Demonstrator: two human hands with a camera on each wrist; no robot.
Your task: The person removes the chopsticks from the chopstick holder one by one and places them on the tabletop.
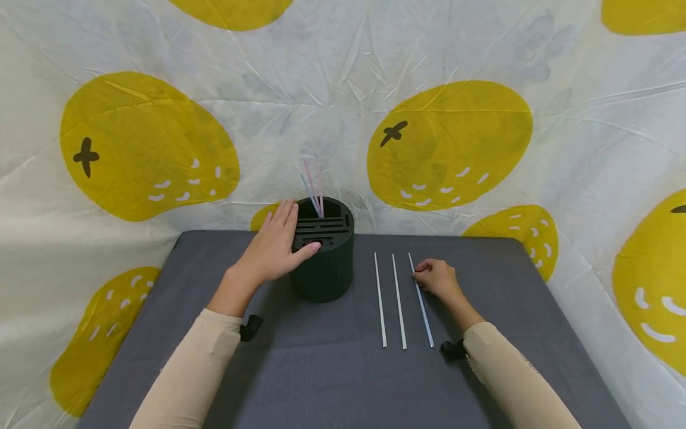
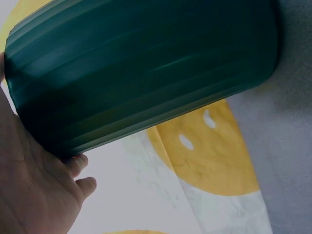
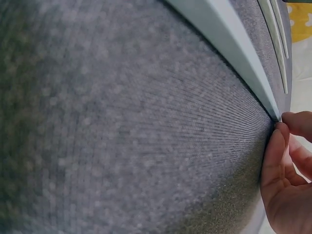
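My left hand [image 1: 273, 244] rests with extended fingers on the rim of a dark green round holder [image 1: 324, 277], which has a black slotted top [image 1: 321, 225]. In the left wrist view, the palm lies against the end of the ribbed holder [image 2: 146, 68]. Several thin pink and bluish straws [image 1: 316, 199] stand upright in its open rear compartment. On the right, my right hand [image 1: 436, 277] pinches a pale blue straw [image 1: 423, 310] by its upper part, between thumb and finger. The right wrist view shows the fingertips at the far part of that straw [image 3: 229, 44], which lies along the cloth.
Two white straws [image 1: 379, 301] [image 1: 399, 301] lie side by side on the grey tablecloth [image 1: 321, 381], between the holder and the blue straw. Behind the table hangs a white curtain [image 1: 300, 77] printed with large yellow fruit. A small black wrist camera [image 1: 454, 350] sits below the right wrist.
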